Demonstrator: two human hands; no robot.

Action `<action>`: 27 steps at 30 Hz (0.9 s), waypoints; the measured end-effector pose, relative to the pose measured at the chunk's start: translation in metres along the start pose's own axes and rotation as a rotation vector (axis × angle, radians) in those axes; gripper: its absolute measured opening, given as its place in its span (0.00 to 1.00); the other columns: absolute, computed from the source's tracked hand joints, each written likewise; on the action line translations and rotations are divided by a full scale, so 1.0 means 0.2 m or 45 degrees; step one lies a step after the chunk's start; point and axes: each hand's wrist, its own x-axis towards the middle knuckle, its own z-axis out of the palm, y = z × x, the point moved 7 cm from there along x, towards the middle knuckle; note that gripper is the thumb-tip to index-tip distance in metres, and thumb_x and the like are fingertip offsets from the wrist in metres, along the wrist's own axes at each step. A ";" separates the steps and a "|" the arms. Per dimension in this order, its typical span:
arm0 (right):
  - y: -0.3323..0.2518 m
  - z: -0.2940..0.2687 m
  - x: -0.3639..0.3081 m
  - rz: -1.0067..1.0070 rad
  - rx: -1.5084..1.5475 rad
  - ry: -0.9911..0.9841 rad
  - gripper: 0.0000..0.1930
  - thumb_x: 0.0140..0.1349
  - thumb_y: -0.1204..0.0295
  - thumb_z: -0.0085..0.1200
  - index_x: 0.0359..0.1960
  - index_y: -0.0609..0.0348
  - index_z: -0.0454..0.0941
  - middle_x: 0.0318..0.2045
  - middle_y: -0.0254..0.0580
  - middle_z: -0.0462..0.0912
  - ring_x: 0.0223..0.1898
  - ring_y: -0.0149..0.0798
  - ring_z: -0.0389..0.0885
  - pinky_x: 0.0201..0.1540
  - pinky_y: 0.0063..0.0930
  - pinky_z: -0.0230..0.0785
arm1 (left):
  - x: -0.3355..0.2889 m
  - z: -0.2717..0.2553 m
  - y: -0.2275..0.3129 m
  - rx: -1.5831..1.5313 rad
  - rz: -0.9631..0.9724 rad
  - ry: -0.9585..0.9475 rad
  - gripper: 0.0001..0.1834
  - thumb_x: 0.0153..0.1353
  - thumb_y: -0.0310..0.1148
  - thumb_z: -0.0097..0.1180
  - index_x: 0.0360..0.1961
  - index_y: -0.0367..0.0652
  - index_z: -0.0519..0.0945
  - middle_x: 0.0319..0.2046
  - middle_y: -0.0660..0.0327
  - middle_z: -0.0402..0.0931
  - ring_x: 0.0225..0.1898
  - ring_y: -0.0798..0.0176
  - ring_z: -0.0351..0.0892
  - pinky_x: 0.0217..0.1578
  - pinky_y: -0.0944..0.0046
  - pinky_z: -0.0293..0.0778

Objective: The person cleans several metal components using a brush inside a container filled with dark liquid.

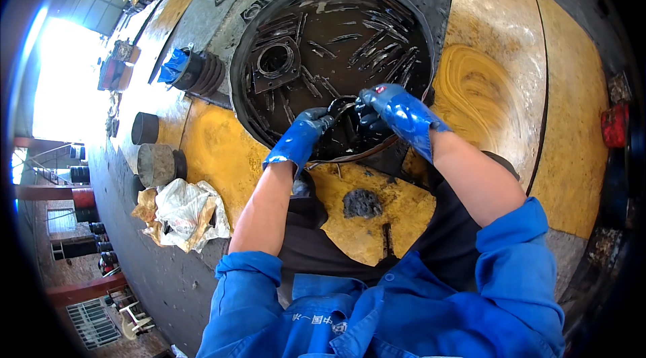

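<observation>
Both my hands wear oily blue rubber gloves and meet over the near side of a wide round tub (237,99) of dark liquid. My left hand (315,124) is closed on the left side of a small, wet, dark curved part (344,105), perhaps a ring. On its right side, my right hand (385,106) grips with bent fingers. Their fingers partly hide the part, so its exact kind is unclear. Farther back in the tub lie many dark narrow strips (383,28) and a square flanged piece with a round hole (276,62).
Between my knees, a dark matted wad (362,204) lies on the yellow board. Left of the tub stand a dark ribbed container with blue stuff on it (195,70), metal cylinders (156,164) and a white plastic bag (192,213). A red object (614,125) sits far right.
</observation>
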 end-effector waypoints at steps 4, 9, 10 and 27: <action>0.11 0.14 0.04 -0.003 0.151 -0.051 0.16 0.72 0.62 0.54 0.44 0.63 0.84 0.37 0.42 0.88 0.32 0.34 0.86 0.37 0.27 0.80 | 0.03 -0.03 -0.01 0.125 0.071 0.020 0.21 0.71 0.33 0.58 0.61 0.33 0.79 0.46 0.60 0.84 0.46 0.68 0.80 0.51 0.68 0.74; 0.06 0.24 0.12 -0.514 -0.883 0.025 0.14 0.63 0.63 0.59 0.47 0.52 0.86 0.45 0.46 0.88 0.46 0.51 0.87 0.51 0.43 0.79 | -0.02 0.02 0.06 0.091 0.012 -0.029 0.22 0.71 0.33 0.58 0.62 0.33 0.77 0.49 0.59 0.83 0.48 0.68 0.79 0.53 0.68 0.72; 0.10 0.26 0.12 -0.369 -1.031 -0.081 0.16 0.62 0.64 0.59 0.51 0.50 0.85 0.49 0.47 0.87 0.51 0.53 0.86 0.53 0.42 0.79 | 0.01 0.00 0.01 0.083 -0.005 -0.076 0.23 0.71 0.33 0.58 0.63 0.33 0.77 0.51 0.59 0.83 0.49 0.68 0.78 0.54 0.68 0.72; 0.03 0.13 0.10 -0.372 -1.341 0.126 0.13 0.62 0.69 0.57 0.47 0.51 0.85 0.46 0.46 0.88 0.49 0.52 0.86 0.52 0.42 0.78 | 0.25 0.04 -0.16 0.723 0.251 -0.073 0.18 0.66 0.29 0.59 0.56 0.35 0.82 0.45 0.53 0.87 0.45 0.66 0.80 0.52 0.61 0.76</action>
